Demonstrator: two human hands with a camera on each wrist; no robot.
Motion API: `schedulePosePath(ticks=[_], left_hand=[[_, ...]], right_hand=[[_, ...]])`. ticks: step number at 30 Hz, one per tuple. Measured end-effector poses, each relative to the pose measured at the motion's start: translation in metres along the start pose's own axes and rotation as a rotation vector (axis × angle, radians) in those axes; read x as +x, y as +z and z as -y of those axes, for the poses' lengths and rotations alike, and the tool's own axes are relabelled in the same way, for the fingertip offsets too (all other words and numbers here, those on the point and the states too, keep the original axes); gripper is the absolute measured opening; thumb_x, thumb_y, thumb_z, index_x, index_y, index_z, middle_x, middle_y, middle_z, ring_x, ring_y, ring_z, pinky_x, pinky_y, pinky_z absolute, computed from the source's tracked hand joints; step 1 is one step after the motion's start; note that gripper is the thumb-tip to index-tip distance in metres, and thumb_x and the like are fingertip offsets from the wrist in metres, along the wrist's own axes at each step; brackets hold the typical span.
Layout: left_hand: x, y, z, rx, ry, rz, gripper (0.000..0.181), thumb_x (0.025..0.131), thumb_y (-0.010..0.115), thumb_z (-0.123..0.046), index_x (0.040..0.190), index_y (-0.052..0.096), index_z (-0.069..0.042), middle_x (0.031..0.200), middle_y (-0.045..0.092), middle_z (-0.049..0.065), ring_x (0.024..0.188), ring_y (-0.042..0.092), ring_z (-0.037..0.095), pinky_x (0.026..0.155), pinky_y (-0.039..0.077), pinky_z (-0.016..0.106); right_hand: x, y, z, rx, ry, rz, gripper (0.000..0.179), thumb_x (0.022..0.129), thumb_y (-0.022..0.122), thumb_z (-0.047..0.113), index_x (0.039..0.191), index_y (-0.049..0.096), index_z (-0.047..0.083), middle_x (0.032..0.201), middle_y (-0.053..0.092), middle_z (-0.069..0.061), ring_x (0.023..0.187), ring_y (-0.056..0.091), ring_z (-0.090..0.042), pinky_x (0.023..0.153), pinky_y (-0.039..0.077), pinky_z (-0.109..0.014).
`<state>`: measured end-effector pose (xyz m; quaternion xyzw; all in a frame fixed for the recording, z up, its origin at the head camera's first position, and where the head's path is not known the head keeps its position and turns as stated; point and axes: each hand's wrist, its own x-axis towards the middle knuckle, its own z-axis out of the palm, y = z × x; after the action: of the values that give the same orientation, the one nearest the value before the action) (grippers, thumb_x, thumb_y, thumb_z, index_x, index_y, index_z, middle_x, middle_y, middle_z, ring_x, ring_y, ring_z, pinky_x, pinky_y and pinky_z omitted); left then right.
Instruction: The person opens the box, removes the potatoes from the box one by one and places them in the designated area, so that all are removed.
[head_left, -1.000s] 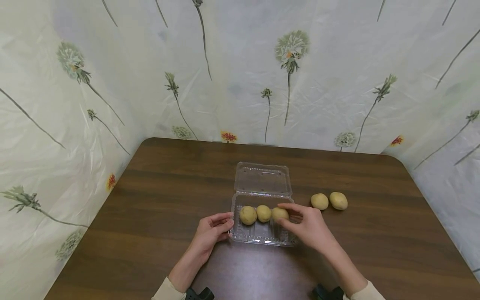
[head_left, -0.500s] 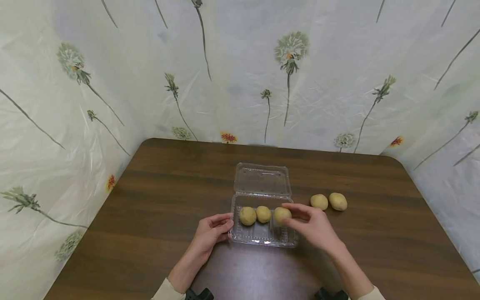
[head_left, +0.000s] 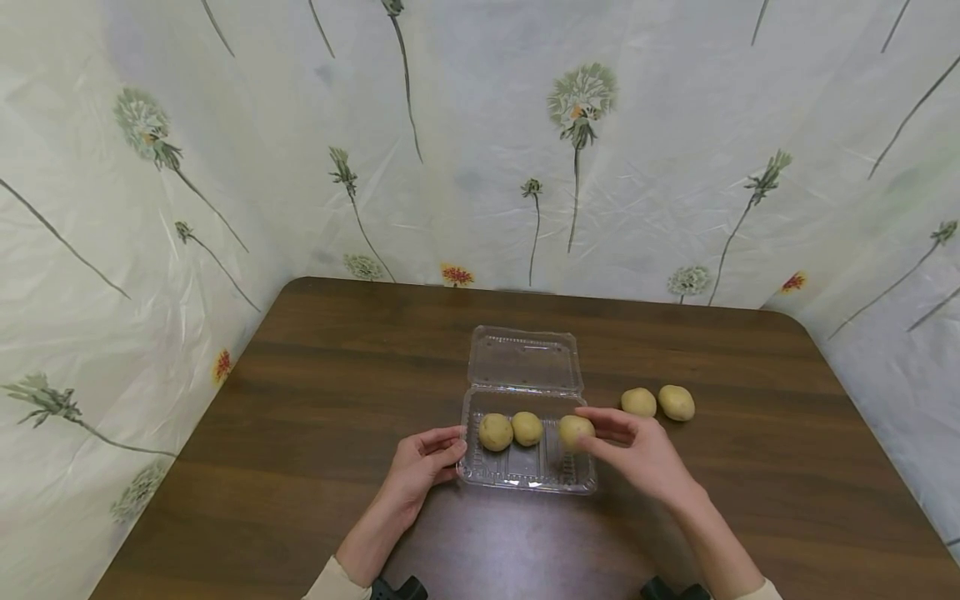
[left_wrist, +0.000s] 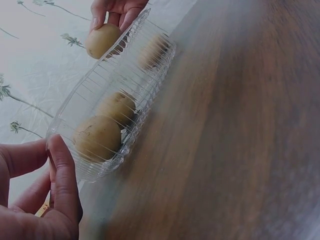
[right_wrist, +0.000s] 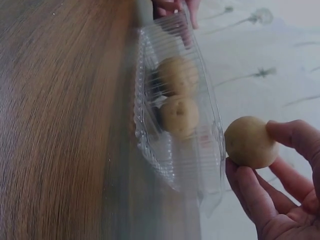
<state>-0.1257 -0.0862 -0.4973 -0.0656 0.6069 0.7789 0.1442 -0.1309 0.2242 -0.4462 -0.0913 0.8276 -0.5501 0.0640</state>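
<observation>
A clear plastic clamshell container (head_left: pixel 489 476) lies with its lid (head_left: pixel 523 358) folded back. My left hand (head_left: pixel 422 468) pinches its left rim between thumb and fingers. Two potatoes, a larger one (head_left: pixel 496 432) and a smaller one (head_left: pixel 527 428), sit side by side in the left half of the base. My right hand (head_left: pixel 643 457) holds a third potato (right_wrist: pixel 250 142) with thumb and fingertips. In the right wrist view that potato is right at the rim, raised above the two inside.
Two more potatoes (head_left: pixel 639 402) (head_left: pixel 677 402) lie close together on the brown wooden table (head_left: pixel 360 367), right of the container. A flower-patterned plastic sheet (head_left: pixel 480 150) hangs behind the table and along its sides.
My right hand has moved rightward with the potato, away from the two in the container and toward the right rim. The left hand has kept its place on the container.
</observation>
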Motion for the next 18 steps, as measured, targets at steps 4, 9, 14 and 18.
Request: schedulePosePath(ticks=[4,9,14,18], left_hand=[[-0.0001,0.0001,-0.0001,0.003,-0.003,-0.003,0.04,0.09,0.071,-0.007,0.124,0.06,0.01,0.094,0.064,0.004,0.079,0.06,0.01,0.067,0.054,0.024],[0.0,0.0004,-0.0009,0.01,-0.008,-0.007,0.04,0.09,0.071,-0.009,0.124,0.061,0.009,0.095,0.065,0.005,0.079,0.061,0.01,0.067,0.054,0.024],[0.0,0.0005,-0.0006,0.009,-0.008,-0.009,0.04,0.09,0.071,-0.008,0.124,0.061,0.008,0.095,0.064,0.004,0.079,0.061,0.01,0.068,0.055,0.025],[-0.0001,0.0007,-0.0006,0.004,-0.008,-0.009,0.039,0.09,0.071,-0.008,0.124,0.061,0.009,0.094,0.064,0.004,0.08,0.06,0.01,0.068,0.055,0.025]], right_hand=[[-0.001,-0.0033,-0.0008,0.003,-0.008,-0.007,0.042,0.088,0.075,0.025,0.125,0.066,0.007,0.12,0.067,-0.009,0.109,0.063,-0.022,0.085,0.051,-0.024],[-0.0021,-0.0059,-0.0008,0.012,-0.007,-0.019,0.041,0.088,0.075,0.022,0.124,0.066,0.004,0.119,0.067,-0.011,0.106,0.064,-0.017,0.083,0.052,-0.024],[-0.0043,-0.0072,-0.0002,0.026,0.011,-0.019,0.043,0.089,0.075,0.024,0.125,0.065,0.005,0.12,0.066,-0.011,0.107,0.064,-0.016,0.084,0.052,-0.024],[-0.006,-0.0088,-0.0006,0.031,0.012,-0.024,0.042,0.089,0.075,0.023,0.126,0.065,0.006,0.121,0.066,-0.011,0.105,0.064,-0.016,0.083,0.052,-0.024]])
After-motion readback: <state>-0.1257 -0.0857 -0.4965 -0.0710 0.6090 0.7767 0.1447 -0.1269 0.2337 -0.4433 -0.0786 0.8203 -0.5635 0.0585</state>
